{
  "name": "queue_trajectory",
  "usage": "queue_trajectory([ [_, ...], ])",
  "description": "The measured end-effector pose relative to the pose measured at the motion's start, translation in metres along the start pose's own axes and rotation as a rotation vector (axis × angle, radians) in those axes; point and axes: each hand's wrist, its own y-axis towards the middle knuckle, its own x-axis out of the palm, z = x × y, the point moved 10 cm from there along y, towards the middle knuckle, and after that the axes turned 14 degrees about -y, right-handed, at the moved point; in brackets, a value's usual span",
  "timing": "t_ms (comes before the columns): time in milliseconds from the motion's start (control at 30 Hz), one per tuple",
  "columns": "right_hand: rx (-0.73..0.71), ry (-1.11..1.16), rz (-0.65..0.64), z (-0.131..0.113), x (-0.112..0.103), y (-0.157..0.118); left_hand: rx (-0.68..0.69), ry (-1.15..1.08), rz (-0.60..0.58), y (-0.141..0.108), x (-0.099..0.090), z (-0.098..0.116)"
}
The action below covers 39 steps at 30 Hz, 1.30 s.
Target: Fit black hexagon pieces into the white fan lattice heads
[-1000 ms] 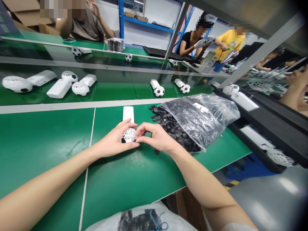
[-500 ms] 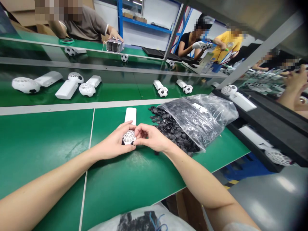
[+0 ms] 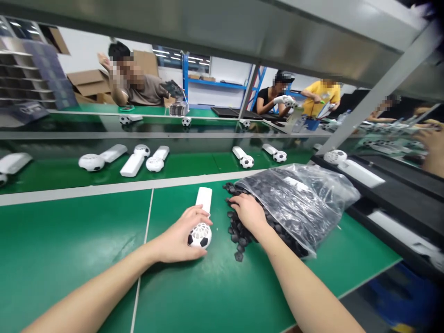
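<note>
A white handheld fan with a football-patterned round head (image 3: 200,237) lies on the green table, its white handle (image 3: 204,199) pointing away from me. Black pentagons show on the side of the head, under an openwork grille. My left hand (image 3: 178,237) is wrapped round the head from the left, thumb at the near side and fingers over the far side. To the right, my right hand (image 3: 250,213) reaches into a heap of small black pentagon pieces (image 3: 239,238); its fingers are spread and bent down among them. Whether a piece is between its fingertips is hidden.
A clear plastic bag (image 3: 308,194) spills the black pieces. Similar fans (image 3: 155,163) lie on the green strip beyond the pale table edge (image 3: 104,186). Black trays (image 3: 398,199) with fans stand at right. Across the line, several people work; a metal post (image 3: 367,92) slants at right.
My right hand has left the fan's head and moved right onto the black pieces. My left hand still holds the head. The view has tilted up and turned left.
</note>
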Motion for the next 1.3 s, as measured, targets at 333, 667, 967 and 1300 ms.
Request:
queue_trajectory([
  [333, 0.018, -0.266, -0.102, -0.005, -0.007, -0.014, -0.132, -0.046, -0.072, -0.011, -0.033, -0.006],
  [667, -0.085, 0.03, 0.14, -0.019, -0.032, -0.023, -0.159, 0.011, 0.087, -0.007, -0.035, -0.02],
  [967, -0.502, 0.755, 0.132, -0.086, -0.044, -0.046, -0.118, 0.054, 0.078, -0.004, -0.038, -0.019],
  [1300, -0.557, 0.761, 0.164, -0.105, -0.03, -0.039, -0.059, 0.112, 0.232, -0.002, -0.039, -0.011],
])
